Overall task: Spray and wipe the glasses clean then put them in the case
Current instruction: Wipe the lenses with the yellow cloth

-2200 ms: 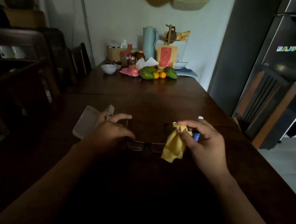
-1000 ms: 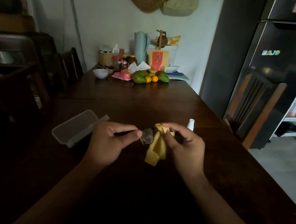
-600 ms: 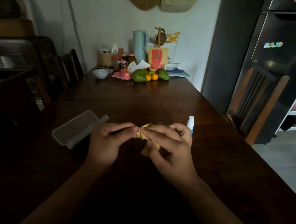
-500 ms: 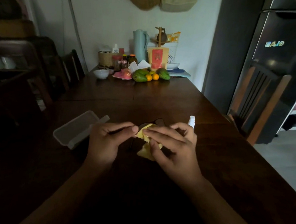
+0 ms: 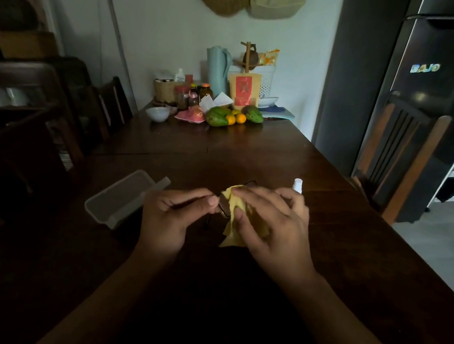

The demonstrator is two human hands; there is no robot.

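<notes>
Centre frame, above table (image 5: pixel 377 271): left hand (image 5: pixel 167 219) pinches glasses (image 5: pixel 223 206) by the temple. Right hand (image 5: pixel 273 227) pinches yellow cloth (image 5: pixel 238 229) over a lens. Open case (image 5: pixel 122 201) lies left; spray (image 5: pixel 297 185) behind right hand.

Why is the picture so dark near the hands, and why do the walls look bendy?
Head view: light falls on the far wall, so the table near the hands is in shadow and the glasses barely show; the yellow cloth stands out; the wide lens bends the fridge edge.

Both hands (image 5: pixel 168 216) (image 5: pixel 273 227) raised, fingers (image 5: pixel 248 199) pinched together.
</notes>
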